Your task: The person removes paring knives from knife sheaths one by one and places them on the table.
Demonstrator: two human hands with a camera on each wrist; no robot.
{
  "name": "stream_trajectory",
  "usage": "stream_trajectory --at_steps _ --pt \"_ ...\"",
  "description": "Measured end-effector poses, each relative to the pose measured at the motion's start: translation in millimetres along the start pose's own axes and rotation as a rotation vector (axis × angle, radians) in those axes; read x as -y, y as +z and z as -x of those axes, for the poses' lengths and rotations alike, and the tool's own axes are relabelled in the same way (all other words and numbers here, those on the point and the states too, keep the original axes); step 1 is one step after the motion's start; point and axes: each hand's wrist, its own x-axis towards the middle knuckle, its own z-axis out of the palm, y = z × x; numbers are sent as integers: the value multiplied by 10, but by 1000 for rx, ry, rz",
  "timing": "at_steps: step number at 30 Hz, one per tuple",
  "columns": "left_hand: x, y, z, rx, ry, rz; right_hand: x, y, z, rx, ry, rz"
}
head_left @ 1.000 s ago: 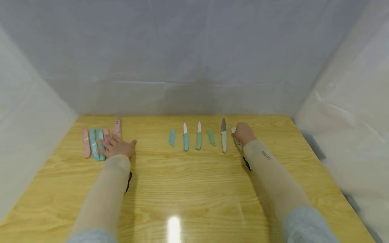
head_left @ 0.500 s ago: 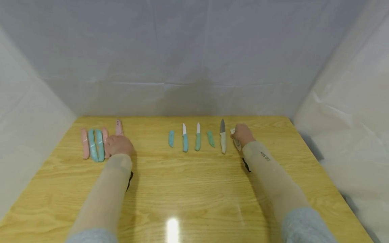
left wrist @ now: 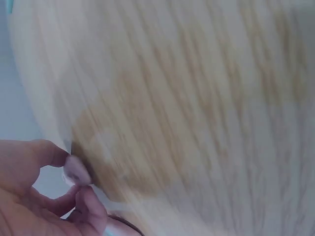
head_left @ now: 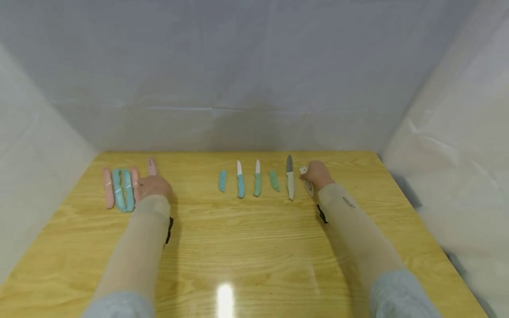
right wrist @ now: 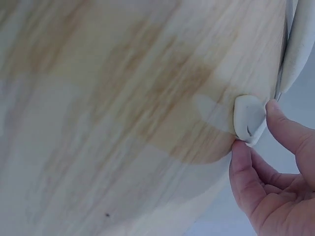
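Observation:
In the head view, my left hand (head_left: 154,186) holds a pink knife sheath (head_left: 152,167) with dark holes at its far end. The left wrist view shows the pink sheath (left wrist: 77,171) pinched between thumb and curled fingers. At the right, my right hand (head_left: 318,173) grips a cream knife sheath (head_left: 308,187) lying on the table. Seen from the right wrist, thumb and fingers pinch the sides of this sheath (right wrist: 247,118). Just left of it lies a grey-bladed knife (head_left: 290,183) with a cream handle, blade pointing away from me.
Mid-table lie a blue sheath (head_left: 222,181), a blue-handled knife (head_left: 241,185), a green-handled knife (head_left: 257,183) and a green sheath (head_left: 274,181). Left of my left hand are pink (head_left: 108,189) and turquoise (head_left: 118,190) long pieces side by side. Pale sheeting (head_left: 238,88) walls the table (head_left: 230,238).
My left hand has gone from spread fingers over the pink and turquoise pieces to curled fingers holding the pink sheath, which has turned slightly. The right hand keeps its grip with hardly any movement.

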Motion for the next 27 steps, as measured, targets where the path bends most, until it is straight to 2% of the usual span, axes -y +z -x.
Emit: stream_trajectory --at_steps 3,9,12,15,17,21,25,27 --pt "-4 -11 12 13 -57 73 5 -18 23 17 -6 -30" --pt "32 19 -26 -21 -73 113 -72 -62 64 36 -4 -103" --pt "60 37 -43 -32 -79 156 -84 -92 104 42 -17 -91" --pt "73 46 -53 -38 -44 169 -64 -149 150 49 -36 -62" --pt "68 52 -61 -44 -15 146 -52 -191 181 65 -35 -40" --pt "47 70 -66 -93 -2 156 -45 -258 239 82 -38 -7" --pt "25 99 -24 -165 63 144 -68 -267 324 61 -100 10" --pt "-1 94 10 -174 97 205 -78 -271 383 41 -143 4"
